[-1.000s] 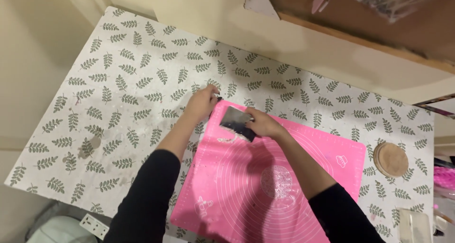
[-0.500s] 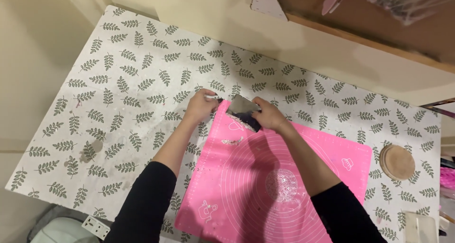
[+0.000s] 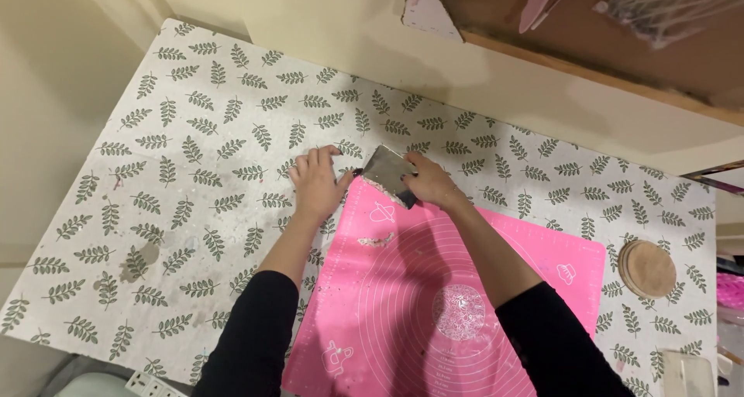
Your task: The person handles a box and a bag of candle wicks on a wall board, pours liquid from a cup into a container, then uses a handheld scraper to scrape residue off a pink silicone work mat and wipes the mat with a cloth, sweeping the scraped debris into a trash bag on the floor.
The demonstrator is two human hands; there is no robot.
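Right hand (image 3: 431,186) holds metal scraper (image 3: 389,175) on pink mat (image 3: 434,288).

Probably home kitchen: pink baking mat (image 3: 465,288), leaf-print tablecloth (image 3: 201,157).

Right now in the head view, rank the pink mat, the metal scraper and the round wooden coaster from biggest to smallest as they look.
1. Pink mat, by far the largest.
2. Metal scraper and round wooden coaster: they look alike in size, and the right hand covers part of the scraper, so I won't rank them.
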